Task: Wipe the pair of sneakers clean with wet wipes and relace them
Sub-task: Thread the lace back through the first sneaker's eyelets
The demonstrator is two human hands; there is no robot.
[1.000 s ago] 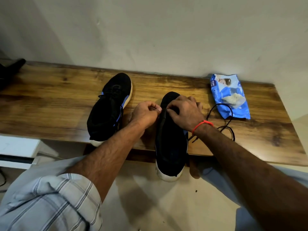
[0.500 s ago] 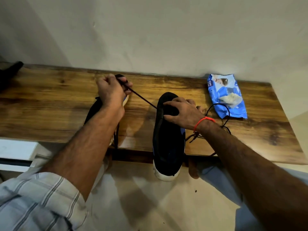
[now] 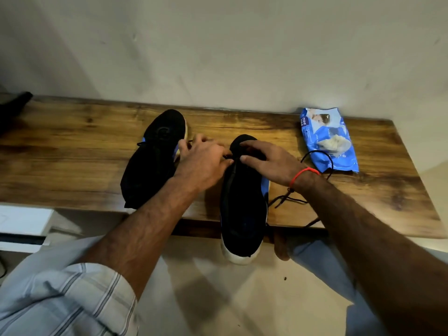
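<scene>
The sneakers (image 3: 242,204) are black with blue and white soles. The wet wipes pack (image 3: 327,139) is blue, the worktop (image 3: 72,154) brown wood, the sleeve (image 3: 60,299) pale striped.

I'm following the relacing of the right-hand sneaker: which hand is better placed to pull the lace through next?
Probably the left hand: it pinches the lace beside the sneaker, while the right hand rests on top, steadying it.
</scene>
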